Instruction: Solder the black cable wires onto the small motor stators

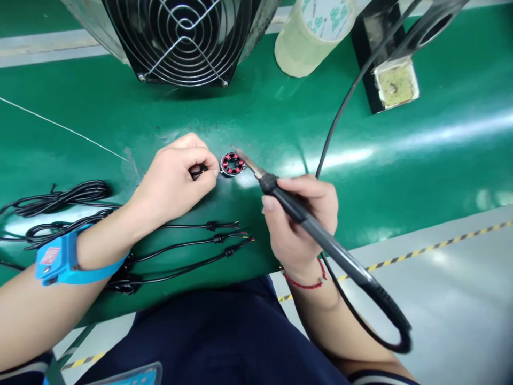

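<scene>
- Out at nine-to-eight o'clock from the red-wound ring [232, 164], coiled black cables [60, 198] sprawl across the green bench [441, 176]: bendy, I'd say, best taken by the sheath.
- Here's the left hand [180, 174], at nine o'clock, thumb and forefinger pinching something thin and dark beside the ring; whether they touch its rim, I can't tell.
- And the ring itself, mid-bench! Looks light, stiff-rimmed, its windings easily nicked, so grip the outer edge.
- The soldering iron [336, 251] points its tip at the ring's twelve o'clock; probably hot, so handle only.
- Right hand [296, 243], four o'clock, fingers wrapped pen-style around that iron.
</scene>
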Motion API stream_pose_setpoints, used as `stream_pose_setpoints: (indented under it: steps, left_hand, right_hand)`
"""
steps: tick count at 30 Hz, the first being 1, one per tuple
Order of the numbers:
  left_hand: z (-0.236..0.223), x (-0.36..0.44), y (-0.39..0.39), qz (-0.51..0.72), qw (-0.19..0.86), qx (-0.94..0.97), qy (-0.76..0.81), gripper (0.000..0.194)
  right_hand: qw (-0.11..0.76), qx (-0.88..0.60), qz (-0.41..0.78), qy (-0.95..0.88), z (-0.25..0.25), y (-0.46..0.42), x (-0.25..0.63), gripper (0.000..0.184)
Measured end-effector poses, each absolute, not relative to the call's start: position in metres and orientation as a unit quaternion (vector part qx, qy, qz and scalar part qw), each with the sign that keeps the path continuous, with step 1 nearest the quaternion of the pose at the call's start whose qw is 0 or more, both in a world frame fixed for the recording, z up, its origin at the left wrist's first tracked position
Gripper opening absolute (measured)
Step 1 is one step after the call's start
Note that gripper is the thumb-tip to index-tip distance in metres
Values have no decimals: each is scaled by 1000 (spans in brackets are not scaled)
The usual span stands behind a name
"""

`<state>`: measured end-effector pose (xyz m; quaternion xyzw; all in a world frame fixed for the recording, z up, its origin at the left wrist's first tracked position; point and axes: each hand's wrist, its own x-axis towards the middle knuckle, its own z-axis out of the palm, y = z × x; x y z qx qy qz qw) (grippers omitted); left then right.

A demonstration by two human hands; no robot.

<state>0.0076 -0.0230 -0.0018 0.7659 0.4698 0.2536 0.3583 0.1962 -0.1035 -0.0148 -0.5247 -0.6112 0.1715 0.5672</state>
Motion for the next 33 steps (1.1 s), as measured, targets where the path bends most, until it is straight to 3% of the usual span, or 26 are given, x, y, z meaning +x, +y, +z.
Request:
stream_pose_setpoints:
  steps: [33]
  left_hand:
    - [-5,9,-21,253,338,766,484,15]
  right_hand:
    - [583,-535,164,-589,-27,-113,196,13]
